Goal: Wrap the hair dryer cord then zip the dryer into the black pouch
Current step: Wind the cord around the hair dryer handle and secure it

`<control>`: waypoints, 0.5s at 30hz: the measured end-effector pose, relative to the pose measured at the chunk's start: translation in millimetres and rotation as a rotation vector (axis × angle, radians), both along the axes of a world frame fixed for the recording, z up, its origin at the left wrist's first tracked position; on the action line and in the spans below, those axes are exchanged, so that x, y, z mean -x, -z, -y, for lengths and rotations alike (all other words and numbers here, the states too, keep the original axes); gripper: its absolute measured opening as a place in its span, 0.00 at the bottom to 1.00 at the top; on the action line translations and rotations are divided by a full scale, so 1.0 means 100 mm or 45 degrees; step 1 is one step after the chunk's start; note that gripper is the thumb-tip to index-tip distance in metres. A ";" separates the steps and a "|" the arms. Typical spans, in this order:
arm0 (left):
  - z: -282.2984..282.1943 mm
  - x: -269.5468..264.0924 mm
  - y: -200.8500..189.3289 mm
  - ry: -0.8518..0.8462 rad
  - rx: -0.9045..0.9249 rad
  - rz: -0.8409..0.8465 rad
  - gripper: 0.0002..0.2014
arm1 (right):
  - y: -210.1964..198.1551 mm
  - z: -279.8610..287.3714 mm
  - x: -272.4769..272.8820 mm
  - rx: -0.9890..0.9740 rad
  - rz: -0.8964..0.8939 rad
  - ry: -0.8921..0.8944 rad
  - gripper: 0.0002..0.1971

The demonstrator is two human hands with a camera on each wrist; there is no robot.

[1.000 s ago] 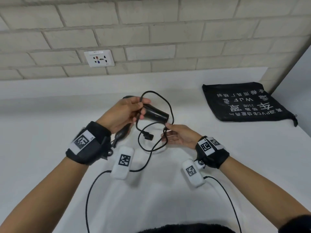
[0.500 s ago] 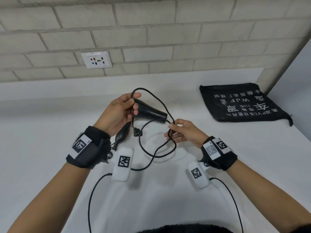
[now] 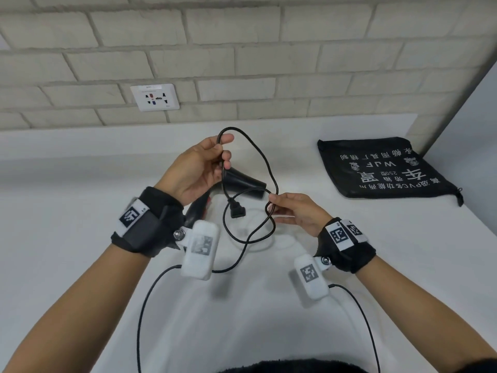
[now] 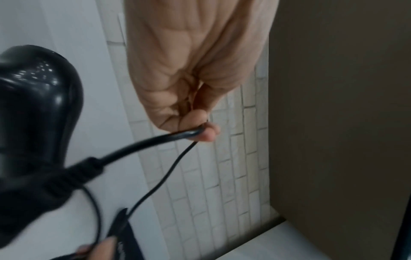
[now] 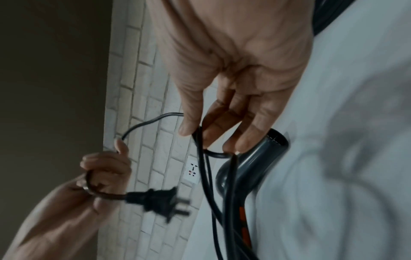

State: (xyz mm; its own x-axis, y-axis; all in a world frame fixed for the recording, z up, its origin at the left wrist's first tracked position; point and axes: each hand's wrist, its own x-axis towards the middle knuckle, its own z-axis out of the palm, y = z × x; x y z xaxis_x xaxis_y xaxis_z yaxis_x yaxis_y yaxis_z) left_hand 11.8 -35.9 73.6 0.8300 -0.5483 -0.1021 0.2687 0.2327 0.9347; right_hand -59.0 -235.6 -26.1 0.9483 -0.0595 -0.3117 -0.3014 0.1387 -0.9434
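While the left hand [image 3: 197, 168] pinches the cord [image 3: 265, 162] by the hair dryer [image 3: 243, 184], the right hand [image 3: 297, 211] pinches a loop (keeping it neat); the black pouch [image 3: 384, 168] waits nearby.

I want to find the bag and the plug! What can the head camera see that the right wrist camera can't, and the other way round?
Only the head view shows the black pouch lying flat on the white counter to the right, and both wrist straps.

Only the right wrist view shows the plug's two metal prongs and the orange marks on the dryer's handle.

Both show the hair dryer, its cord in loose loops, the wall socket, the left hand gripping the cord and the right hand pinching it.
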 end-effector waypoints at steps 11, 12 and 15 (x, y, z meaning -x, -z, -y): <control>0.18 0.11 0.83 -0.225 -0.906 0.980 0.06 | -0.08 0.14 0.06 -0.251 0.042 0.050 0.08; 0.16 0.10 0.90 -0.210 -1.088 1.165 0.06 | -0.08 0.15 0.06 -0.268 0.047 0.055 0.08; 0.11 0.09 0.99 -0.120 -1.154 1.079 0.13 | -0.10 0.16 0.08 -0.274 0.057 0.050 0.08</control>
